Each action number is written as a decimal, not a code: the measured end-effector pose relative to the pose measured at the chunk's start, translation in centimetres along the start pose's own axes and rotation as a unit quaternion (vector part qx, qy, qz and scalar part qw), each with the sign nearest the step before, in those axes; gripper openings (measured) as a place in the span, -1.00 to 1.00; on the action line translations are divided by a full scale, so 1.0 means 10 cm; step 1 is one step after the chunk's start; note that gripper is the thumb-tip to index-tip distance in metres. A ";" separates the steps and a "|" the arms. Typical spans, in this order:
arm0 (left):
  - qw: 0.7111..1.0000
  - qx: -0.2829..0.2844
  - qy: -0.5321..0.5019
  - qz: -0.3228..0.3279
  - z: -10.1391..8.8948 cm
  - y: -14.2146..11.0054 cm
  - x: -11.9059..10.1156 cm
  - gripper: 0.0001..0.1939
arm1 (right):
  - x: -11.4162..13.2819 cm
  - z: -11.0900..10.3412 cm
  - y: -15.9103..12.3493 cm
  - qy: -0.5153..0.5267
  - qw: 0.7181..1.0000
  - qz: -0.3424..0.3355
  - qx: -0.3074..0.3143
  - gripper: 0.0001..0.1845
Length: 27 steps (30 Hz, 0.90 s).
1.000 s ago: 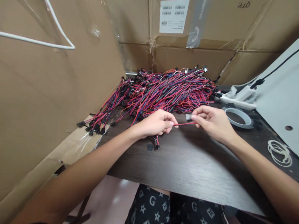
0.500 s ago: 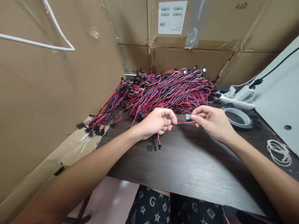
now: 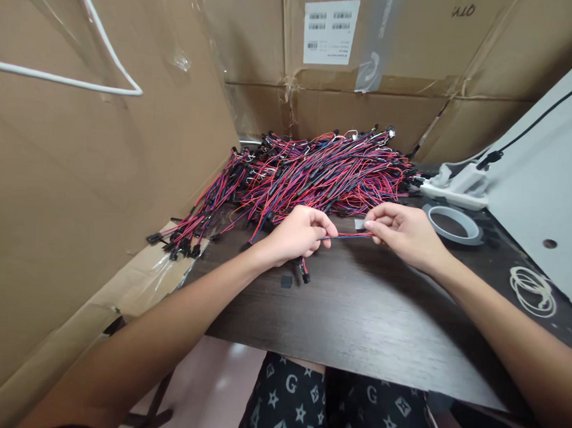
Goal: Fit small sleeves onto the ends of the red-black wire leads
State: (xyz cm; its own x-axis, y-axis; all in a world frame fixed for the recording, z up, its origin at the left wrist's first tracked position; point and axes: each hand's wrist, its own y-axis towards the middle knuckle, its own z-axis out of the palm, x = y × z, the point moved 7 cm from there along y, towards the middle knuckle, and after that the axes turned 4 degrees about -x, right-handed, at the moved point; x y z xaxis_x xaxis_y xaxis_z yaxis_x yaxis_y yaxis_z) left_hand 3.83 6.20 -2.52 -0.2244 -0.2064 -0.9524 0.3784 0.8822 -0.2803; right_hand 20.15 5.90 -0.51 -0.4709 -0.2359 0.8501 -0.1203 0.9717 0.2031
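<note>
At nine o'clock your left hand (image 3: 301, 236) pinches the wires (image 3: 349, 236) strung between both hands; tabletop (image 3: 381, 321) runs to its front edge (image 3: 354, 371) at six; at three your right hand (image 3: 402, 236) pinches them too (plus some pale tape (image 3: 359, 224)).

Room over near tabletop (image 3: 357, 326) between forearms (image 3: 492, 301); wire pile (image 3: 336, 172) blocks rear; tape roll (image 3: 457, 239) obstructs right rear

Red-and-blue wires (image 3: 348, 235), star-patterned black-and-grey legwear (image 3: 282, 402), dark-brown tabletop (image 3: 343, 306)
</note>
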 end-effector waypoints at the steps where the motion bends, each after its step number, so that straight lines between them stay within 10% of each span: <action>1: 1.000 -0.003 0.014 0.012 0.00 0.00 -0.01 -0.78 | 0.00 0.00 0.00 0.001 1.000 0.000 0.002 -0.77; 27: 0.943 -0.029 0.263 0.200 0.03 -0.09 -0.23 -0.84 | 0.00 0.01 0.01 -0.010 1.000 0.001 0.015 -0.81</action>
State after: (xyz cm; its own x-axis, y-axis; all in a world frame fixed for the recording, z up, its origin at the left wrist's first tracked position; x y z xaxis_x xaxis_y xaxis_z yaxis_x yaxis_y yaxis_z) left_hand 4.27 5.79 -0.11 -0.4950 0.3737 -0.7844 0.4809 0.8697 0.1108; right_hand 20.04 6.05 -0.56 -0.4885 -0.2335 0.8407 -0.1450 0.9719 0.1857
